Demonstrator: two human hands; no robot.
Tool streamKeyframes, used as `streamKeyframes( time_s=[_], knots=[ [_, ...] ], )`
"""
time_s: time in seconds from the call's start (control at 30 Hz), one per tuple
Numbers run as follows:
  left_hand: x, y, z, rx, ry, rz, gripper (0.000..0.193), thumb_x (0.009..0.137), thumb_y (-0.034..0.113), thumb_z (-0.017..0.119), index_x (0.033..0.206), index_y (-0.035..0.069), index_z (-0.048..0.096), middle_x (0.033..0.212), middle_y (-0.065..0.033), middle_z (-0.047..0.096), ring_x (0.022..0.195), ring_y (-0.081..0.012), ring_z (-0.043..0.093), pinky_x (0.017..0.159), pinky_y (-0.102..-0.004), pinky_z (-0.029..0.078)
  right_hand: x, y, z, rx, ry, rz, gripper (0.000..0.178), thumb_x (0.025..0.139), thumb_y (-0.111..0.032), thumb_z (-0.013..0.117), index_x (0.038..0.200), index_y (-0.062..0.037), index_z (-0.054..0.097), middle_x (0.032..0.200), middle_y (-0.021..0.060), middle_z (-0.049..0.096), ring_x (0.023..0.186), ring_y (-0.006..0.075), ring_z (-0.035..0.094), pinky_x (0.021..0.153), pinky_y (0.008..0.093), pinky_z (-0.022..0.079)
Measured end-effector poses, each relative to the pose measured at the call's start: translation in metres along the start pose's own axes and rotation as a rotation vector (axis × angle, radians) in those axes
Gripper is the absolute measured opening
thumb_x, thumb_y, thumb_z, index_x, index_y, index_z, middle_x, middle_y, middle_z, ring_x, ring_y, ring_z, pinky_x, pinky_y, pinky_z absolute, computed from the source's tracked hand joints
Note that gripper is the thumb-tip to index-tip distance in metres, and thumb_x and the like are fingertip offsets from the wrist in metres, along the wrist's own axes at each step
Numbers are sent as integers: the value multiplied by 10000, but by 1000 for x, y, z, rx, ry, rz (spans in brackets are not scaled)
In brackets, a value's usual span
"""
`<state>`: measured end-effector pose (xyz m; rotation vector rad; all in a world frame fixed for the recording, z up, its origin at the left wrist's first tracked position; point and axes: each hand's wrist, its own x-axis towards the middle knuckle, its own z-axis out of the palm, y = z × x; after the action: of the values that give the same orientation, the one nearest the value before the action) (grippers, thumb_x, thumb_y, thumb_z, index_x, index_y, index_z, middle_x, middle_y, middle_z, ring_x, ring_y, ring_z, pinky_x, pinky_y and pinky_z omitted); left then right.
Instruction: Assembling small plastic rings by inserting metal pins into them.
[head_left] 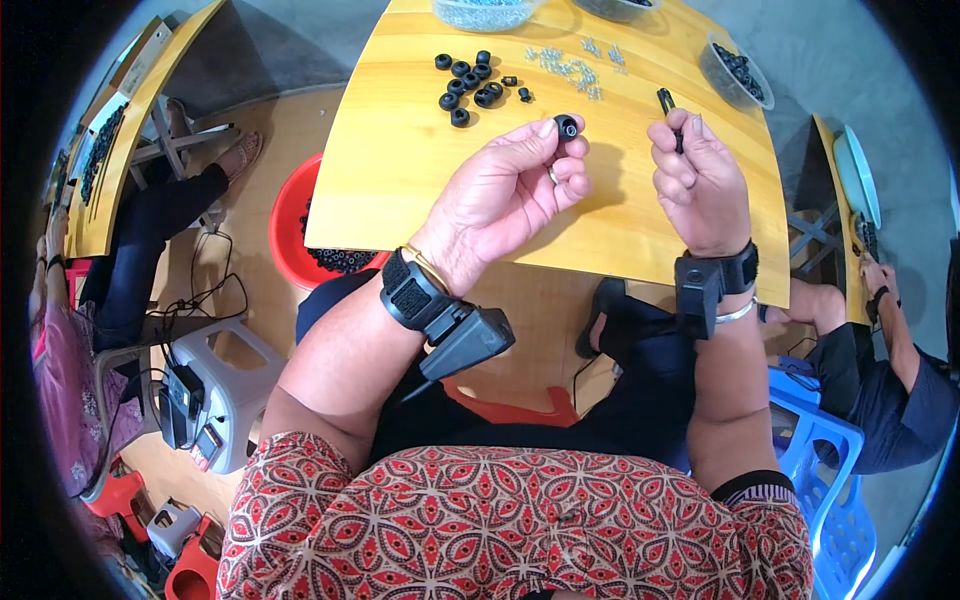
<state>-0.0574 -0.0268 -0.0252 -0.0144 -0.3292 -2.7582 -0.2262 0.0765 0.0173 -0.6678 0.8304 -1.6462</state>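
Observation:
Between the thumb and fingers of my left hand is a small black round part with a hole in its face, held over the wooden table. My right hand, to the right and apart from it, is closed around a slim black tool whose narrow end sticks up past the fingers. Its exact kind I cannot make out. Beyond my left hand lies a loose group of similar black round parts, with a few smaller black pieces beside them. Farther back, small clear or silvery pieces are scattered.
Tubs stand at the table's far side: one with pale bluish pieces, one with black pieces. A red basin of black parts sits below the left edge. People work at both sides, near a grey stool and blue chair.

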Motion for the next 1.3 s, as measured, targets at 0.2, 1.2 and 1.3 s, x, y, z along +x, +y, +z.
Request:
streamKeyframes(
  time_s=[0.2,1.2,1.3],
  knots=[
    [3,-9,3,-16,-16,-47,234,861,139,435,1014,-38,450,830,-74,460,678,-118,424,654,-231,432,-3,12,-6,47,47,30,267,890,-265,377,906,-8,450,718,21,401,569,71,321,482,180,294],
    [12,-24,10,198,49,5,184,852,125,457,958,-16,507,824,-68,540,692,-119,525,696,-269,478,-10,9,7,-626,27,-221,226,836,-62,454,1032,31,518,805,54,548,623,77,491,607,188,417],
    [11,-24,12,243,74,14,206,846,122,464,994,-18,490,858,-62,515,694,-101,468,667,-232,441,-10,11,10,-747,68,-270,198,836,-56,455,1001,31,522,791,56,544,599,70,486,592,184,416]
  ],
)
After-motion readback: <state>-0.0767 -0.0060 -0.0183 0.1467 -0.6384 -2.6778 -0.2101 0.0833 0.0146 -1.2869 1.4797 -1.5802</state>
